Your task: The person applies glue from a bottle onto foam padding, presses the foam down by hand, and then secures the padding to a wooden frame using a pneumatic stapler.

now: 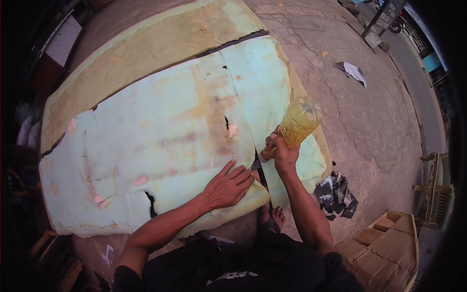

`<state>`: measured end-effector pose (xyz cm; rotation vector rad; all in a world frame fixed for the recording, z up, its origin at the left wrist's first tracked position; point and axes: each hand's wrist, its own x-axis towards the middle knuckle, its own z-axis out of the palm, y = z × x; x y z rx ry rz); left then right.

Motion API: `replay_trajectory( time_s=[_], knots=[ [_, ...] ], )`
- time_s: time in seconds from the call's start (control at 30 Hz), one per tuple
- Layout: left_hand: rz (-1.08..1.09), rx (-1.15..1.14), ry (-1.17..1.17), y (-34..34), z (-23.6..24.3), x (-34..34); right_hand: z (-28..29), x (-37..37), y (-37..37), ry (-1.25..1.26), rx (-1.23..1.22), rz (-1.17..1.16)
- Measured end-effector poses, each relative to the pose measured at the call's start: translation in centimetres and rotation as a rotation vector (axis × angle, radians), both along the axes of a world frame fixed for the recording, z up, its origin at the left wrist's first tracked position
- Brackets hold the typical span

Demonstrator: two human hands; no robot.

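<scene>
On rough grey concrete ground (360,121), a broad pale-green foam sheet (165,121), stained brown and ragged at the edges, lies before a person in a black shirt (287,263). Beyond its far edge stretches a long tan foam slab (146,53); along its right side runs a narrower pale-green foam strip (258,82), parted from the sheet by a thin seam. A brown, segmented panel (384,248) leans in at lower right.

The left hand (227,187) rests palm down near the sheet's close edge, its grip released and fingers spread. Just across the seam, the right hand (286,155) has its grip closed around the neck of a clear plastic bottle (299,121) of yellow contents, tilted base up with its neck end at the seam. Crumpled black plastic (338,194) lies beside the strip, a curled white scrap (355,73) farther off. Small pink foam pieces (141,180) dot the sheet.

The work appears partway along: sheet and strip are lined up, and the seam looks nearly closed at its far end. Near the hands it gapes dark, and a jagged hole (151,204) stands open. Whether anything is leaving the bottle cannot be told.

Pale lettering marks the shirt and a dark roadside sign (390,13); no label is discernible on the bottle.
</scene>
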<state>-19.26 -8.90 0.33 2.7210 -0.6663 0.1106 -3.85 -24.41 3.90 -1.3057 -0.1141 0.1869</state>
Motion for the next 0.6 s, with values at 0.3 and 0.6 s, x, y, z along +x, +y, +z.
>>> replay_trajectory(
  time_s=[0.3,0.6],
  knots=[
    [0.082,0.007,-0.006,-0.1,0.4,-0.7,-3.2,-3.7,1.2,-0.378,-0.305,0.252],
    [0.171,-0.144,0.33,0.5,-0.2,-1.7,-2.7,-4.1,2.4,-0.725,-0.413,0.443]
  ],
)
